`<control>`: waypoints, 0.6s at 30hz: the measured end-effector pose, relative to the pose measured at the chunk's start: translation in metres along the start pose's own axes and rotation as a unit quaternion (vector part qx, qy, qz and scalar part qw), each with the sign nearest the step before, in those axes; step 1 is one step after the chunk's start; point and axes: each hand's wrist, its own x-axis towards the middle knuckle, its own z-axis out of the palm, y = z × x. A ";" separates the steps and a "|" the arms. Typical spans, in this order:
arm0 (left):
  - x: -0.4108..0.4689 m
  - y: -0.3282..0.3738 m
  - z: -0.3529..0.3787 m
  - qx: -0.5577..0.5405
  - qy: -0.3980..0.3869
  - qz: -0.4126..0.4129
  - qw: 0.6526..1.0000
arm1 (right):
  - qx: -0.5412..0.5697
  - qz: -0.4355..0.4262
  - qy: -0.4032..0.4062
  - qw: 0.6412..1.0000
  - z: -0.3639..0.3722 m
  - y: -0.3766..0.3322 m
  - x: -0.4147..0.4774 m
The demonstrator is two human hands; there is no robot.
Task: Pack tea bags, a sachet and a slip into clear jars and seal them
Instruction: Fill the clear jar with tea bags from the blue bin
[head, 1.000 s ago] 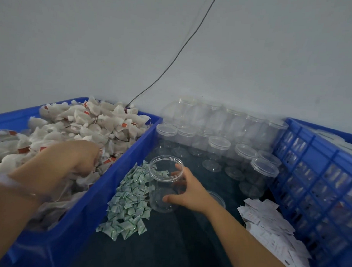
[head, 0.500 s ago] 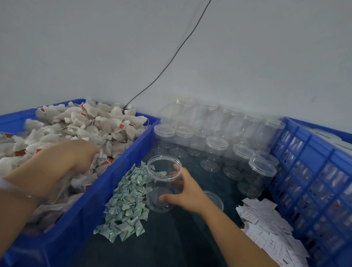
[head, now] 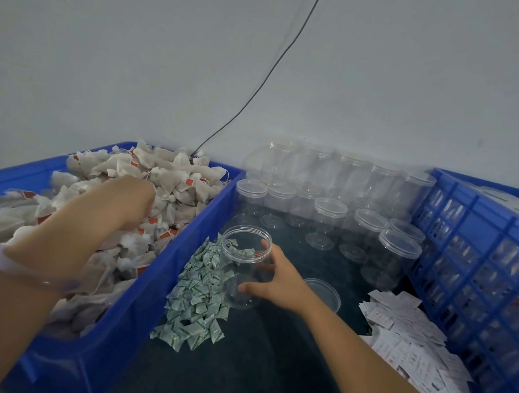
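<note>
My left hand (head: 130, 202) reaches into the heap of white tea bags (head: 176, 178) in the blue bin (head: 164, 278). Its fingers curl down into the bags, and their tips are hidden. My right hand (head: 279, 280) grips an open clear jar (head: 244, 254) from the right side, thumb low and fingers near the rim. The jar stands on the dark table, tilted slightly towards the bin, and looks empty. A loose clear lid (head: 327, 291) lies just behind my right wrist. Green-and-white sachets (head: 195, 307) are heaped left of the jar. White paper slips (head: 409, 336) are piled at the right.
Several lidded empty jars (head: 330, 210) stand in rows at the back against the grey wall. A blue lattice crate (head: 471, 250) closes off the right side. A thin dark cable (head: 256, 90) runs down the wall behind the bin.
My left hand has pushed a little farther into the tea bag heap. My right hand keeps its hold on the jar, which has barely moved.
</note>
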 end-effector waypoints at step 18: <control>0.001 -0.003 0.007 -0.114 -0.047 0.040 0.992 | -0.001 -0.021 -0.018 1.000 0.008 -0.016 0.002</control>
